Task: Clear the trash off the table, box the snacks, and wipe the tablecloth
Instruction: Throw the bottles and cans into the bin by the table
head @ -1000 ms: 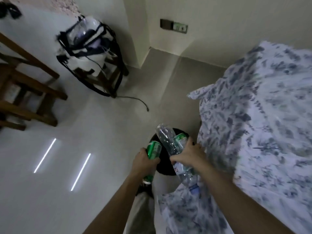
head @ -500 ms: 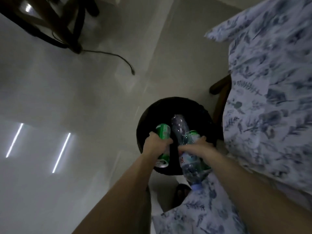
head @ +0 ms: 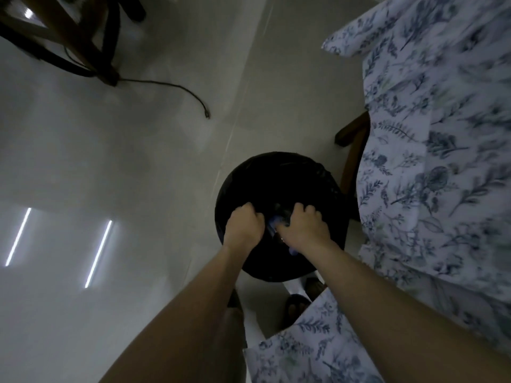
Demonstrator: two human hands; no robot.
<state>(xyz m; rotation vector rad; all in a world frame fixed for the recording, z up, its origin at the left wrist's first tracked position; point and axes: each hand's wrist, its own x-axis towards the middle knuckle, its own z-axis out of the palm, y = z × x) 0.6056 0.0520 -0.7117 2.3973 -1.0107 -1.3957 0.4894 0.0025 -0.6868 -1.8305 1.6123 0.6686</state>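
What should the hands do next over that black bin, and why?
Probably loosen the grip and let go. The right hand holds a plastic bottle right over the open mouth of the black bin, so opening the fingers should drop it in. The left hand is curled there too, but what it holds is hidden.

Glossy pale floor (head: 138, 161) w/ light streaks (head: 98, 254), wood chair (head: 83, 45).
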